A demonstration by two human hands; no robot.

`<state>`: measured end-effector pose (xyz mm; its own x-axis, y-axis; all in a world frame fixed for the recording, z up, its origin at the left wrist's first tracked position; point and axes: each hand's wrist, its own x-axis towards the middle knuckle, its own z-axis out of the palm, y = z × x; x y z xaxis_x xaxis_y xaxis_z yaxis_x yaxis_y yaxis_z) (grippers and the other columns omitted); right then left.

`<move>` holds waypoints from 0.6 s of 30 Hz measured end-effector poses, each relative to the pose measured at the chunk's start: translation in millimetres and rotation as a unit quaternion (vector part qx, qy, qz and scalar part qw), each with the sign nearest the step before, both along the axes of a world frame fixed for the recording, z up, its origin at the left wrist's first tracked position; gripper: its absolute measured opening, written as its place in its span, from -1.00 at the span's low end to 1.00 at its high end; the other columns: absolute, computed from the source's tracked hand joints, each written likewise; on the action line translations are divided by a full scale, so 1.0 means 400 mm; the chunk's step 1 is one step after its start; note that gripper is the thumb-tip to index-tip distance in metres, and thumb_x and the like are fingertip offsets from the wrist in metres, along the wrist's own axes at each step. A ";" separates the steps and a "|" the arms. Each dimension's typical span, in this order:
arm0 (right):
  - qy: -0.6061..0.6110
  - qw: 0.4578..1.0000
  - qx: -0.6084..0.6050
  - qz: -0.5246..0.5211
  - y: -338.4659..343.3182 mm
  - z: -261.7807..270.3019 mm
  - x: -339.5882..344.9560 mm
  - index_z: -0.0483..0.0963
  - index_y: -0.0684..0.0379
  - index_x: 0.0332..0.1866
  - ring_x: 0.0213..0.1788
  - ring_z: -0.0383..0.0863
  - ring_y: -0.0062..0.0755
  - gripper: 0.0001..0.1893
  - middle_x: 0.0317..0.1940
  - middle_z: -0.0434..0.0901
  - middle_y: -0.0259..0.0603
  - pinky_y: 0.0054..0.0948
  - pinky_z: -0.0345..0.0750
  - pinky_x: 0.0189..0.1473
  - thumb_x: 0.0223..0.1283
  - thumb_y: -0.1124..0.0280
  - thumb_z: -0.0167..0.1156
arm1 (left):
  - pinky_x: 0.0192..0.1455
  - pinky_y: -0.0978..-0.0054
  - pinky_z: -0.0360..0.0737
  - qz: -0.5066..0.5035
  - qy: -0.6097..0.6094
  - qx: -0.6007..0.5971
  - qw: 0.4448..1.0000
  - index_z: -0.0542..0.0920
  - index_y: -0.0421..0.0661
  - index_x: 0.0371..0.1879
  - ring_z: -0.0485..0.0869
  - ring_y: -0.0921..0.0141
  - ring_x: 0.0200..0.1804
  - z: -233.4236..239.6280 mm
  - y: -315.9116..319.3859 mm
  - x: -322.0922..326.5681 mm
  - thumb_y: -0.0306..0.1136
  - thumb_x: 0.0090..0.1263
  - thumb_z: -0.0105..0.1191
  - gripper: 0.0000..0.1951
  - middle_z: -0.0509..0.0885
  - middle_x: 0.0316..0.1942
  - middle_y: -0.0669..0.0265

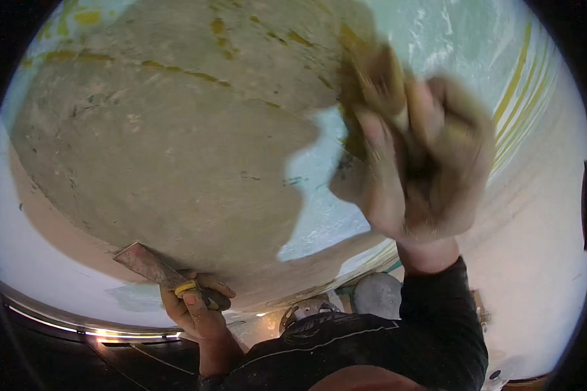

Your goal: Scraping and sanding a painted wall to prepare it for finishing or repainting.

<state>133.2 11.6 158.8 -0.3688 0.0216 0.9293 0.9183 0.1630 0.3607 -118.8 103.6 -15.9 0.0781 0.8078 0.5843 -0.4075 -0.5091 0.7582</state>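
Observation:
My left hand (195,303), low on the left, grips a putty knife (149,264) by its dark and yellow handle. The knife's broad metal blade is stained and points up and left, in front of a large pale green and white surface (327,185). Higher up on the right, my right hand (425,156) is blurred, its fingers curled around a tool smeared with ochre filler (353,129). Blur and the fingers hide most of that tool's shape. Ochre streaks (186,73) cross the surface beside this hand.
More ochre stripes (513,93) run down the surface at the right. Below stand a round grey lid or container (377,293) and other partly hidden items. A bright light strip (112,336) lies at the lower left. My shadow covers much of the surface.

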 end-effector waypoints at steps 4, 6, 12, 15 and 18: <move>-0.019 1.000 -0.018 0.012 0.005 0.009 0.001 0.36 0.45 0.13 -0.04 0.55 -0.32 -0.55 0.04 0.45 0.13 -0.55 0.51 -0.03 0.12 0.70 0.31 | -0.69 0.46 0.48 0.027 -0.021 0.009 0.999 0.35 -0.21 -0.05 0.50 0.37 -0.74 -0.030 0.007 0.009 0.00 0.49 -0.01 -0.55 0.56 -0.65 0.12; 0.138 0.989 -0.051 0.016 -0.021 -0.108 -0.027 0.36 0.43 0.09 0.03 0.52 -0.30 -0.62 0.04 0.44 0.09 -0.46 0.51 0.04 0.19 0.68 0.25 | -0.69 0.46 0.48 0.012 -0.004 0.021 1.000 0.35 -0.21 -0.05 0.50 0.38 -0.73 -0.023 0.007 0.000 0.00 0.50 -0.01 -0.56 0.56 -0.64 0.13; 0.116 0.992 0.039 0.019 0.043 -0.063 -0.055 0.44 0.34 0.02 -0.13 0.56 -0.26 -0.64 -0.10 0.54 0.04 -0.45 0.52 -0.10 0.11 0.62 0.32 | -0.68 0.47 0.48 0.002 0.012 0.026 1.000 0.37 -0.21 -0.06 0.51 0.38 -0.72 -0.021 0.011 -0.007 -0.02 0.51 -0.03 -0.58 0.57 -0.62 0.11; 0.036 0.999 0.014 0.000 0.038 0.036 -0.049 0.39 0.39 0.09 0.08 0.58 -0.23 -0.63 0.07 0.50 0.11 -0.45 0.54 0.09 0.19 0.64 0.28 | -0.68 0.48 0.47 0.004 0.002 0.047 0.999 0.38 -0.22 -0.05 0.51 0.38 -0.72 -0.015 0.007 0.005 -0.04 0.52 -0.04 -0.59 0.58 -0.62 0.10; 0.107 0.993 -0.010 0.044 0.021 -0.021 -0.057 0.39 0.41 0.09 0.12 0.53 -0.18 -0.63 0.06 0.49 0.16 -0.37 0.49 0.16 0.20 0.61 0.28 | -0.68 0.50 0.45 -0.005 -0.001 0.040 0.999 0.38 -0.23 -0.03 0.51 0.38 -0.73 -0.022 0.007 0.009 -0.04 0.53 -0.06 -0.58 0.57 -0.63 0.12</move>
